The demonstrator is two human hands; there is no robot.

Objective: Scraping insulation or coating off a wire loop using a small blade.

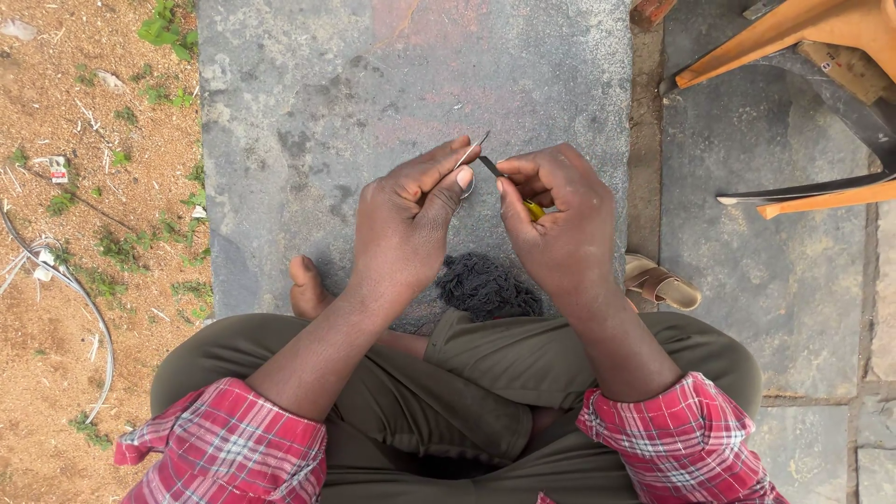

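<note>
My left hand (408, 219) pinches a thin silvery metal piece (471, 149) between thumb and fingers, its tip sticking up past the fingertips. My right hand (553, 217) grips a small tool with a yellow handle (534, 210) and a dark narrow blade (489, 166); the blade tip meets the metal piece. Both hands hover over a grey stone slab (327, 103). A dark tangled pile of fine wire or fibre (487, 285) lies on the slab just below the hands, in front of my crossed legs.
My bare foot (306, 287) rests on the slab's left part. A brown sandal (661, 282) lies at the right. An orange chair leg and frame (803, 37) stands at the upper right. Bare soil with weeds and a loose cable (79, 299) lies at the left.
</note>
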